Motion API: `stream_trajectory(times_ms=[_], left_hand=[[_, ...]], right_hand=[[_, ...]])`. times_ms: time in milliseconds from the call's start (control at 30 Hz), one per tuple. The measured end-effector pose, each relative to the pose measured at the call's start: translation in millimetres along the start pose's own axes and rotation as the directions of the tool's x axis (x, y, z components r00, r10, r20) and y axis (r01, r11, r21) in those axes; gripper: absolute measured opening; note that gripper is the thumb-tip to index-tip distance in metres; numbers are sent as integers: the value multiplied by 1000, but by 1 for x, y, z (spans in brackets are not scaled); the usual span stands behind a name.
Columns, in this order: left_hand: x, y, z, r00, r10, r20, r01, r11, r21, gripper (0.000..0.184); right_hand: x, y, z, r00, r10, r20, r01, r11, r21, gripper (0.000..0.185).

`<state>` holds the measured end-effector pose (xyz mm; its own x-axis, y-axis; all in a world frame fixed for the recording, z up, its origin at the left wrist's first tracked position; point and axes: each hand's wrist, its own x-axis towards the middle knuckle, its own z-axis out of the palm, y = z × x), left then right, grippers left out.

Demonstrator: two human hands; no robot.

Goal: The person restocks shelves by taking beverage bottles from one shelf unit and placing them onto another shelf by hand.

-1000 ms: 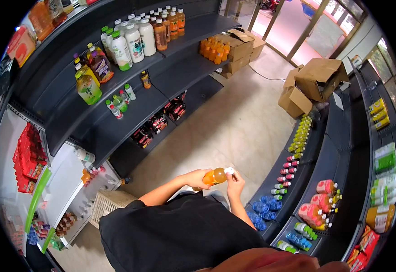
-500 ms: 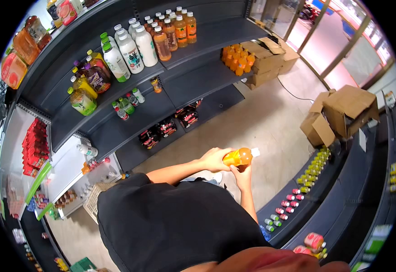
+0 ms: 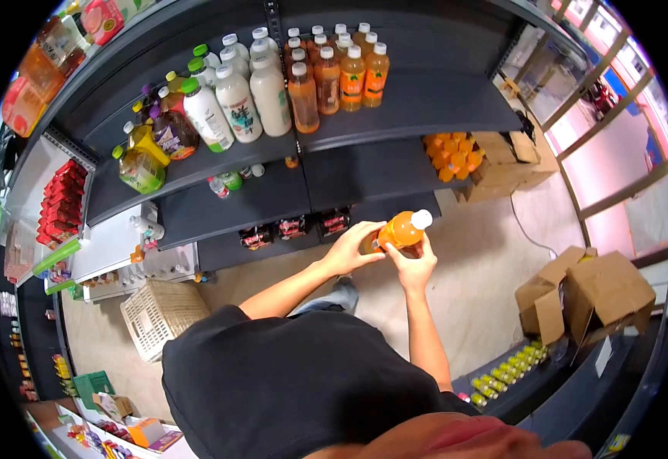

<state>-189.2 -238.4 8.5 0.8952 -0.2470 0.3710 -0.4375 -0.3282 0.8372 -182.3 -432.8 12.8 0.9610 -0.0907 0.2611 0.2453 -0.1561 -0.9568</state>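
Observation:
An orange drink bottle (image 3: pixel 404 229) with a white cap is held in front of my chest, tilted so the cap points up and to the right. My left hand (image 3: pixel 351 249) wraps round its lower end. From below and the right, my right hand (image 3: pixel 413 266) grips the bottle near its middle, fingers closed on it. Beyond my hands, the upper shelf (image 3: pixel 433 103) carries rows of orange-labelled bottles (image 3: pixel 351 79), amber bottles (image 3: pixel 303 99) and white bottles (image 3: pixel 237 105). Part of the bottle's label is hidden by my fingers.
Orange bottles (image 3: pixel 453 157) stand at the right end of the lower shelf, next to a cardboard box (image 3: pixel 495 164). Open cartons (image 3: pixel 606 294) lie on the floor at right, near yellow-green bottles (image 3: pixel 508 372). A white basket (image 3: pixel 162 317) stands at left. Glass doors are at the far right.
My view has turned toward the shelf, which now appears closer. The bottle, in both hands, is lifted slightly and tilted more upright; my right hand has shifted along its side.

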Motion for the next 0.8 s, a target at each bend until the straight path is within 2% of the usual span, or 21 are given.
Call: stream_trajectory(times_ms=[100,133,200,333,500,600,800], left_hand=[[55,-29,-16,982,-131,-134,125,991,-54,58],[72,-43,-19,978,-81,-192,76,997,-31,59],[109,-55,-28,951,-104,-291,81,993,-89,58],[171,-75,-45,888,-110,-446,117,993,-12,53],[232,-96,-70,848,-41,-529,88,994,65,52],[254,-112,-73,805,-37,-592,114,989,93,51],[279,-129,-58,723,-187,-665,239,971,-12,51]], right_hand=[[80,-2,32,999,-43,14,43,998,36,63],[101,1,40,998,-64,15,63,996,67,62],[150,-6,53,991,-107,82,107,994,3,62],[234,-1,82,955,-265,132,272,961,-42,62],[305,-3,114,951,-230,207,202,968,147,61],[334,-1,123,911,-307,277,261,947,189,60],[377,32,130,901,-280,332,239,958,159,59]])
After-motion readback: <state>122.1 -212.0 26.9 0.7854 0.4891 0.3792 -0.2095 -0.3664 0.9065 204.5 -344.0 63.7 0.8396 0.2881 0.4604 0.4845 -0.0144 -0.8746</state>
